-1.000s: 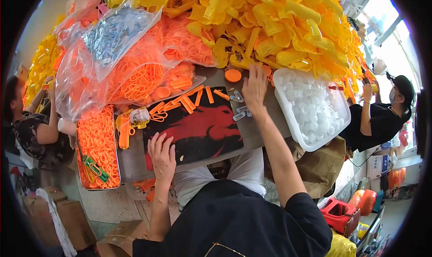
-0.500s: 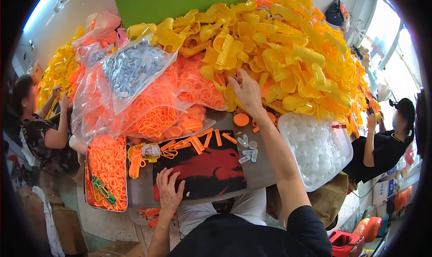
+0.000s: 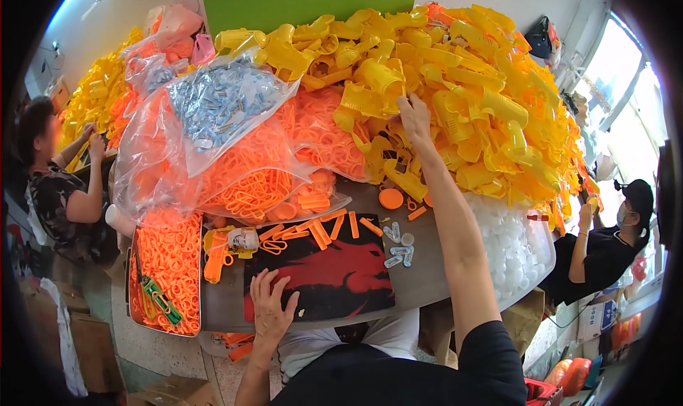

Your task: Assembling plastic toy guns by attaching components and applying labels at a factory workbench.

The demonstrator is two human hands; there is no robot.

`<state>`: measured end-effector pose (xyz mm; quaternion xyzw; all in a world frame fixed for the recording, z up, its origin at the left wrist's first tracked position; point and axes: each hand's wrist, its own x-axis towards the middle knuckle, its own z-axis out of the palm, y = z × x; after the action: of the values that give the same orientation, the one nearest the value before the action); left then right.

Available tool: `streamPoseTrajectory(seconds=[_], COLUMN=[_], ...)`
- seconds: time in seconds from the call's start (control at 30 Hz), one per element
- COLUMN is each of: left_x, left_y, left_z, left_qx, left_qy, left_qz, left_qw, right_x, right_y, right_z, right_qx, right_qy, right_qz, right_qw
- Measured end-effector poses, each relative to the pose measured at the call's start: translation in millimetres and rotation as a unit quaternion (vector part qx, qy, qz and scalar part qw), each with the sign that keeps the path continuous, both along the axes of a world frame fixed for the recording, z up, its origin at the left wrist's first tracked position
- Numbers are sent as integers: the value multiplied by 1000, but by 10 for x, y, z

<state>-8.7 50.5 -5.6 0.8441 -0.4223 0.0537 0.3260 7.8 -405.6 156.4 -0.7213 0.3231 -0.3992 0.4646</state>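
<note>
My right hand point(image 3: 415, 121) reaches far forward to the big heap of yellow plastic parts. Its fingers close on the edge of a curved yellow plastic shell point(image 3: 383, 80) at the front of the heap; the exact grip is partly hidden. My left hand point(image 3: 272, 310) lies flat with fingers spread on the front left of a black mat with a red pattern point(image 3: 356, 264). Orange plastic strips point(image 3: 318, 234) lie along the mat's far edge. Beside them is a toy-gun-like orange and yellow piece point(image 3: 217, 253). Small blue-white parts point(image 3: 400, 253) lie right of the mat.
An orange-filled tray point(image 3: 201, 292) with green-handled snips point(image 3: 162, 303) stands left. At right, a clear bin point(image 3: 549, 253) holds white caps. Bags of orange parts point(image 3: 242, 171) and a bag of blue parts point(image 3: 228, 100) are piled behind. Two other people sit at the left and right.
My right hand has moved farther forward and up the heap, and a yellow shell now stands raised at its fingertips. The view has shifted slightly. My left hand stays on the mat.
</note>
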Motion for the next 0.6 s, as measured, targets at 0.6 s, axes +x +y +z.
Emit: streamPoseTrajectory(seconds=[0.6], left_x=[-16], left_y=[79], left_z=[-62], left_qx=[-20], left_qy=[-27], left_qz=[6], left_qw=[999], right_x=[-605], right_y=[364], right_z=[577], right_qx=[-436], right_qy=[186], right_qz=[-174], right_qw=[863])
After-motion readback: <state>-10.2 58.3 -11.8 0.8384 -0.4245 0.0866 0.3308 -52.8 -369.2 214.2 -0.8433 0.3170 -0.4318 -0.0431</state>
